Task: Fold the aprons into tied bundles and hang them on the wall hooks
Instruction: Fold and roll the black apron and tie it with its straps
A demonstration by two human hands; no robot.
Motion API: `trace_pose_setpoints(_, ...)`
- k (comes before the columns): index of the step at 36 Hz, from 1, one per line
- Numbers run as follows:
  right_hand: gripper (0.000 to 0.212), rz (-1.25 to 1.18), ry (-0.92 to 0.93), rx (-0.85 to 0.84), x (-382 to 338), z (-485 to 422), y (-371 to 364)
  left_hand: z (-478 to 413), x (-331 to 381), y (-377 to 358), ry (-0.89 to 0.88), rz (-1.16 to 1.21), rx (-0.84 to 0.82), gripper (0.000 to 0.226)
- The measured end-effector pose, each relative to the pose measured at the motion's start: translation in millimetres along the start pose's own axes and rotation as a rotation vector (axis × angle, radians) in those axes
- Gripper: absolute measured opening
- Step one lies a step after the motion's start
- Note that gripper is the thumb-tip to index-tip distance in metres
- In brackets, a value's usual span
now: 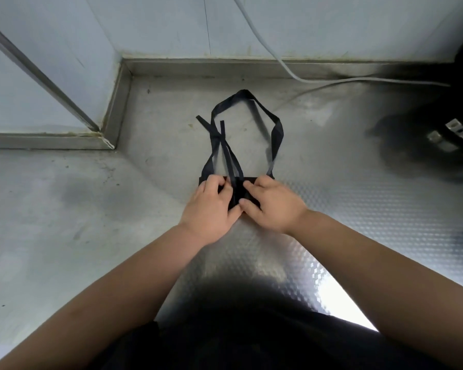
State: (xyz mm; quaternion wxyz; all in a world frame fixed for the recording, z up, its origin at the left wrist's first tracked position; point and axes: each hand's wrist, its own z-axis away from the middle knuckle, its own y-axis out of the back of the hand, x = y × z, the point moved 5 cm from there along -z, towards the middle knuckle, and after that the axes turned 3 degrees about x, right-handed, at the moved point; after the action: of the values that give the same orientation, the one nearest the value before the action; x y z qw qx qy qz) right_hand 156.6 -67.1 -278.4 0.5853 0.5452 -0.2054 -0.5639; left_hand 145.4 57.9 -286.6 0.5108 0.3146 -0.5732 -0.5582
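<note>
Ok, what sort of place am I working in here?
Likely a commercial kitchen or prep area: a stainless steel counter with a raised back lip, pale wall panels, and a black apron being bundled on it.

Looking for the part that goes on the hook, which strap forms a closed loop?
The wide strap arching away from the folded apron; the narrow ties beside it cross and end loose.
</note>
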Motion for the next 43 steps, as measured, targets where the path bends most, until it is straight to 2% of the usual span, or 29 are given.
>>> trace_pose_setpoints(4, 0.052, -0.118, -0.062, 0.03, 2.9, -4.7, 1.5, -8.3, -8.3, 3.9, -0.005, 0.251, -0.053, 0.058)
trace_pose_setpoints(8, 0.043, -0.287, -0.122, 0.074, 7.6, -0.7, 2.3, -12.8, -9.1, 4.8, 0.145, 0.486, -0.146, 0.031)
trace_pose_setpoints(11, 0.041, -0.374, -0.127, 0.104, 7.6, 1.1, 3.7, -17.3, -12.2, 6.4, 0.196, 0.56, -0.069, 0.025)
trace_pose_setpoints(15, 0.04, -0.396, -0.141, 0.065, 5.7, 0.2, 2.3, -18.8, -18.7, 10.9, 0.213, 0.688, 0.113, 0.002)
trace_pose_setpoints(20, 0.042, -0.349, -0.212, 0.027, 4.5, -4.6, 0.7, -13.7, -21.6, 13.2, 0.209, 0.931, 0.141, 0.026)
trace_pose_setpoints(24, 0.035, -0.317, -0.238, 0.092, 0.8, -5.7, -2.7, -12.9, -19.8, 11.1, 0.27, 1.11, 0.088, 0.017)
trace_pose_setpoints(28, 0.018, -0.464, -0.235, 0.16, 1.8, -8.2, -2.6, -15.3, -19.7, 16.1, 0.369, 1.222, 0.117, 0.019)
trace_pose_setpoints(31, 0.026, -0.611, -0.255, 0.18, 3.6, -10.0, 1.4, -16.4, -21.4, 15.2, 0.392, 1.18, 0.122, 0.018)
trace_pose_setpoints(35, 0.025, -0.429, -0.171, 0.021, 0.7, -6.6, 1.1, -19.2, -18.0, 13.8, 0.36, 1.052, 0.097, 0.022)
trace_pose_setpoints(39, 0.023, -0.329, -0.181, -0.036, -0.4, -8.0, -0.7, -19.2, -12.3, 14.9, 0.346, 1.137, -0.008, 0.036)
trace_pose_setpoints(43, 0.026, -0.331, -0.211, -0.066, -2.2, -13.3, -0.1, -17.0, -15.3, 14.4, 0.339, 1.192, -0.121, 0.023)
